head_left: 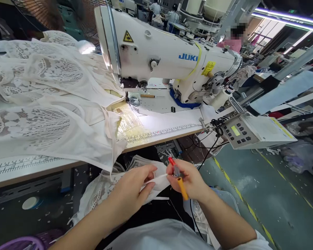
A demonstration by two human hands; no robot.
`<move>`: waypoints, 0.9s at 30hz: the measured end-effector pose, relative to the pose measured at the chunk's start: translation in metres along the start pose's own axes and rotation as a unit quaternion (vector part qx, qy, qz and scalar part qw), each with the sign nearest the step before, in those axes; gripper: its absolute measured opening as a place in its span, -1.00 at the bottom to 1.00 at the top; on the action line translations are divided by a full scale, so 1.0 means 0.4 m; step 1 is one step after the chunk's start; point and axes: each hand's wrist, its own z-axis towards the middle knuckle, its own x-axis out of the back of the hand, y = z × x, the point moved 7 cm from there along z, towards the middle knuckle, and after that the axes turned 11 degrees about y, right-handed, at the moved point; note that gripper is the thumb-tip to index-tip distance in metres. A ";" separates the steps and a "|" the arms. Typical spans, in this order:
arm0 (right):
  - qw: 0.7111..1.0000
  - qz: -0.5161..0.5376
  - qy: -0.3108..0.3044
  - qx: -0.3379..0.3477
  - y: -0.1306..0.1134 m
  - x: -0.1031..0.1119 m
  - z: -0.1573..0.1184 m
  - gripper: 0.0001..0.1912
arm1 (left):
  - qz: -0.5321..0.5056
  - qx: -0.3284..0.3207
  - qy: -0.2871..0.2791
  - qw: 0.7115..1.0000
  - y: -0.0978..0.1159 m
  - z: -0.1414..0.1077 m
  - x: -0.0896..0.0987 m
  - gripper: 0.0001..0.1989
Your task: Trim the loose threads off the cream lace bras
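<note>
Left hand (133,185) pinches white fabric (160,183); at its 3 o'clock, right hand (191,178) curls closed around orange-and-red tool (182,188).

Our station, left to right

Garments (41,128) lie on the left of our table (161,121); the sewing machine (161,48) stands to their right, the control box (246,133) farther right. Nearer us, fabric (160,182) spans between our left hand (134,185) and right hand (189,178).

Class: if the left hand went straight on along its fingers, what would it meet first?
Probably the right hand, past the cloth the left hand holds; depth is hard to judge.
</note>
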 end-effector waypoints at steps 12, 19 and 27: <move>0.988 0.125 0.058 -0.064 0.070 0.021 -0.031 -0.85 | -0.233 0.220 0.031 0.947 -0.075 -0.033 -0.007 -0.92; 0.986 0.127 0.088 -0.058 0.086 0.022 -0.041 -0.90 | -0.253 0.253 0.061 0.932 -0.076 -0.036 -0.010 -0.90; 0.996 -0.001 0.062 0.059 0.013 0.032 -0.013 -0.76 | -0.166 0.238 0.081 0.954 -0.070 -0.032 -0.003 -0.86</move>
